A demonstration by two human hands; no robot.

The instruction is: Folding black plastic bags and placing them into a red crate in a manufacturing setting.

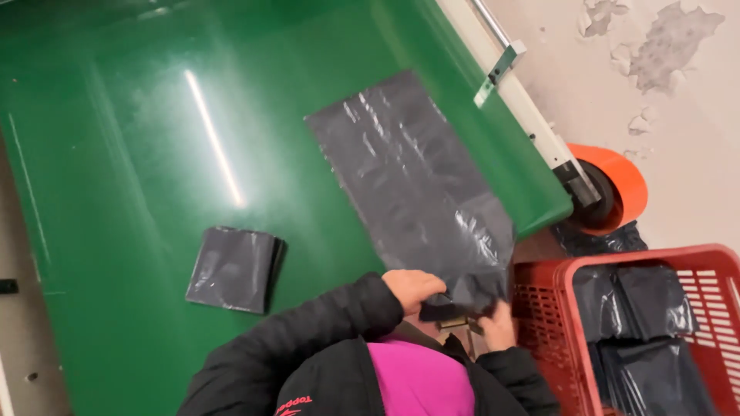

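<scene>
A long dark grey plastic bag [408, 169] lies flat on the green table [139, 139], its near end hanging over the table's edge. My left hand [412, 289] and my right hand [497, 323] both grip that near end, which is crumpled between them. Black jacket sleeves cover both my arms. A small stack of folded dark bags [231, 270] rests on the table to the left of my hands.
A red plastic basket [555, 308] holding more dark bags stands at the lower right. An orange wheel [624, 181] and a white metal frame [524, 100] sit at the table's right end. The floor beyond is pale with peeling patches.
</scene>
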